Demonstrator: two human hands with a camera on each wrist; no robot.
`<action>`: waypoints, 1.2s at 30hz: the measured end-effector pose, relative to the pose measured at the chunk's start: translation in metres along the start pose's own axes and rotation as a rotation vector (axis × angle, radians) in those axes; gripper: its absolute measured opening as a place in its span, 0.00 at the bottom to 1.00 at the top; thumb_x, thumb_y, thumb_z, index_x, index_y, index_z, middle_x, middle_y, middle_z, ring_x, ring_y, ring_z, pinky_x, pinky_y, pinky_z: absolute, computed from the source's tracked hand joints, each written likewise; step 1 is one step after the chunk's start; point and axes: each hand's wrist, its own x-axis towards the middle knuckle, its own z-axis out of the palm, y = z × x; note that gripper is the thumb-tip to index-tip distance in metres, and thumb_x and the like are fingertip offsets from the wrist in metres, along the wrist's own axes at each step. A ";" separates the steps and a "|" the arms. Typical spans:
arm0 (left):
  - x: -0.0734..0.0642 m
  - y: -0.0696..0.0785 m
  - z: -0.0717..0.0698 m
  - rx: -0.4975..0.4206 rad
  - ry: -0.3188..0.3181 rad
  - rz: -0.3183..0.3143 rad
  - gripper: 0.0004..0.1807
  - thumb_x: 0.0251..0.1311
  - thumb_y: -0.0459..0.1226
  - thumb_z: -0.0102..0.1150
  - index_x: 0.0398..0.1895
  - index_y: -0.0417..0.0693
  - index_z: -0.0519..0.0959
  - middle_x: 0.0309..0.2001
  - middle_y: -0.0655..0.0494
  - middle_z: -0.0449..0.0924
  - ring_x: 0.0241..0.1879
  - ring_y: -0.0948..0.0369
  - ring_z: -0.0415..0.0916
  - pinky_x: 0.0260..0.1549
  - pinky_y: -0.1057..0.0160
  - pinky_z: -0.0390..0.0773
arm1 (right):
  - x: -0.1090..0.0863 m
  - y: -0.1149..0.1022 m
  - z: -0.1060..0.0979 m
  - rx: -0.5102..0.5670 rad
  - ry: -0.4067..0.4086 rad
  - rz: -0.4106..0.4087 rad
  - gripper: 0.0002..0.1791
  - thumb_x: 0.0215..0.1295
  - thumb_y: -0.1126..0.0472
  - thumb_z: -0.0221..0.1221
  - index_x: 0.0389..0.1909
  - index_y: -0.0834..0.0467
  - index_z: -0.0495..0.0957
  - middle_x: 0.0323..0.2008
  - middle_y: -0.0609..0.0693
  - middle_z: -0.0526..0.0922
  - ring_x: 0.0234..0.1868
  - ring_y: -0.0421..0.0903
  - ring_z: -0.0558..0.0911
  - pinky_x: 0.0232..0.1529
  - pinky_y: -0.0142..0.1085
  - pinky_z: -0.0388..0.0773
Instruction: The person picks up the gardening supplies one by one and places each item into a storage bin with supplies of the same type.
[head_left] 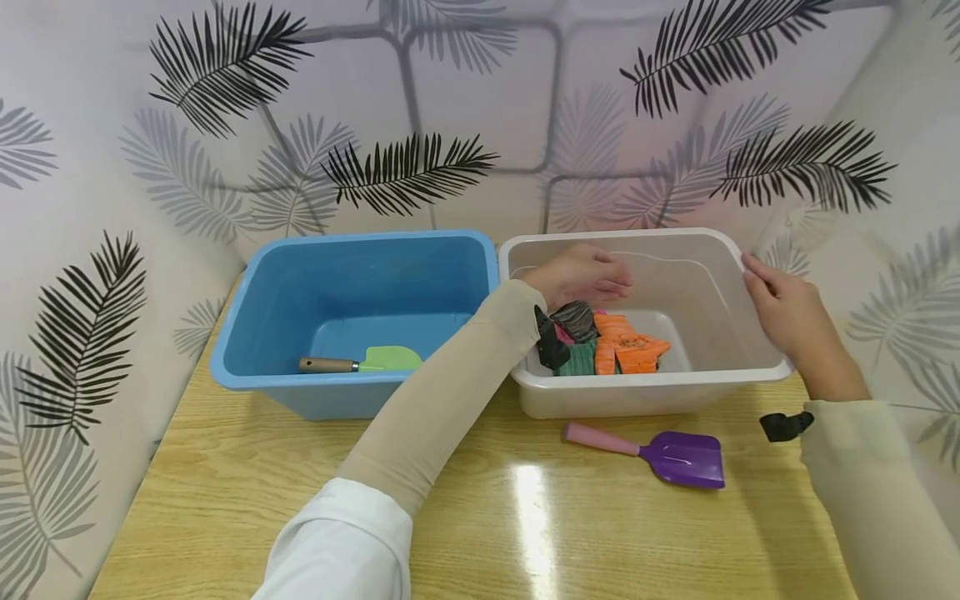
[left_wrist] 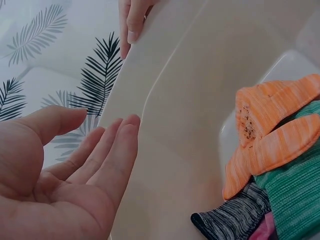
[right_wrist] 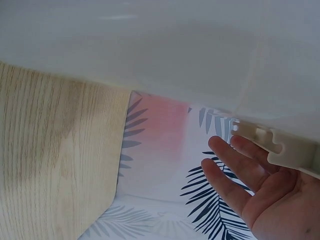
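My left hand [head_left: 588, 275] is over the left part of a white plastic bin [head_left: 652, 382], fingers loosely extended and nothing in them. In the left wrist view, the same hand [left_wrist: 85, 175] shows its palm and parted thumb. Below it in the bin lie knit gloves: an orange one [head_left: 630, 343], a green one [head_left: 579, 358] and a dark grey one [head_left: 576, 321], with a bit of pink among them. At the bin's right end, my right hand [head_left: 791, 317] holds the rim, thumb on the inner side; its fingers [right_wrist: 235, 165] show under the rim outside.
Left of the white bin stands a blue bin [head_left: 360, 240] holding a light green trowel [head_left: 390, 358] with a wooden handle. In front, a purple scoop [head_left: 684, 458] with a pink handle lies on the wooden table [head_left: 225, 500]. A leaf-patterned cloth [head_left: 480, 108] hangs behind.
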 end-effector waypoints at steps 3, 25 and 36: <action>0.001 0.000 0.000 0.011 -0.005 0.015 0.13 0.59 0.31 0.52 0.46 0.32 0.73 0.43 0.40 0.77 0.37 0.54 0.78 0.38 0.64 0.77 | 0.000 0.000 0.001 -0.001 -0.004 0.005 0.26 0.67 0.43 0.32 0.66 0.42 0.50 0.62 0.61 0.56 0.56 0.68 0.61 0.50 0.63 0.56; -0.071 0.072 0.005 -0.063 -0.039 0.464 0.15 0.62 0.34 0.47 0.50 0.35 0.70 0.43 0.43 0.77 0.40 0.54 0.77 0.43 0.61 0.75 | 0.003 0.003 0.003 0.030 -0.017 0.017 0.26 0.67 0.42 0.32 0.65 0.42 0.50 0.63 0.62 0.54 0.57 0.68 0.59 0.50 0.62 0.56; -0.189 0.084 -0.030 0.295 0.130 0.692 0.14 0.64 0.33 0.45 0.47 0.32 0.71 0.43 0.44 0.76 0.42 0.56 0.76 0.43 0.62 0.74 | 0.001 0.000 -0.001 0.053 -0.001 -0.008 0.26 0.67 0.43 0.33 0.65 0.42 0.52 0.63 0.61 0.55 0.59 0.67 0.58 0.53 0.61 0.54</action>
